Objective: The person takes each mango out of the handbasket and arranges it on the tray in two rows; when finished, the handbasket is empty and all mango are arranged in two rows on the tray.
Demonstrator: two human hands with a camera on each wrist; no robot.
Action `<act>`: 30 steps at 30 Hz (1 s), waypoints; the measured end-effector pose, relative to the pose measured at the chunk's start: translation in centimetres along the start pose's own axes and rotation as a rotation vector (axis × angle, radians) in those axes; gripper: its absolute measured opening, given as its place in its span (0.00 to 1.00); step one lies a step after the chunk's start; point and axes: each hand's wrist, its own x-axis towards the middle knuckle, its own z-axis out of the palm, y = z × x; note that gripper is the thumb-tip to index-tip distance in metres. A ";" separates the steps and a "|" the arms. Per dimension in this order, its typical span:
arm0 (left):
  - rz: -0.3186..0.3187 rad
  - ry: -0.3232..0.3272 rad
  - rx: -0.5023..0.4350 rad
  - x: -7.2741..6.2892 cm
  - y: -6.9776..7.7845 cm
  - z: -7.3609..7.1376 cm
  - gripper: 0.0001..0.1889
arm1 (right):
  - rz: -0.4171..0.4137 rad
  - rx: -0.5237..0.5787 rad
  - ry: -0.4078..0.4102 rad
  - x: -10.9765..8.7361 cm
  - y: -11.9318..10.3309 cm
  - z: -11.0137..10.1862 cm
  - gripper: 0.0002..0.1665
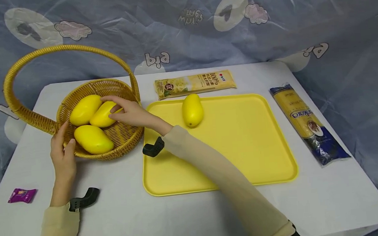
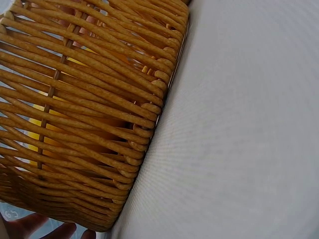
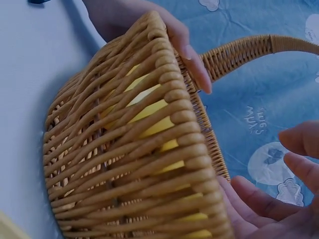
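A woven basket [image 1: 125, 145] with a tall arched handle stands at the left of the table. Inside it lie three yellow mangoes, one at the back [image 1: 85, 110], one in the middle [image 1: 102, 115] and one in front [image 1: 94, 139]. My left hand [image 1: 63, 156] holds the basket's near left rim; in the left wrist view its fingertips [image 2: 62, 231] show beside the weave. Over the basket, my right hand [image 1: 130, 112] has its fingers spread loosely beside the middle mango. Whether they touch it is hard to tell. Another mango [image 1: 193, 110] lies on the yellow tray [image 1: 242, 147].
Behind the tray lies a yellow packet of pasta [image 1: 195, 84]. A yellow and blue pasta packet [image 1: 307, 123] is at the right. A small purple wrapped sweet [image 1: 22, 195] sits near the left edge. The basket's handle [image 1: 64, 48] arches above its opening.
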 end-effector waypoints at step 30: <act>0.056 -0.006 -0.019 -0.1 -0.1 0.0 0.26 | 0.118 -0.234 -0.286 3.8 0.3 4.6 0.36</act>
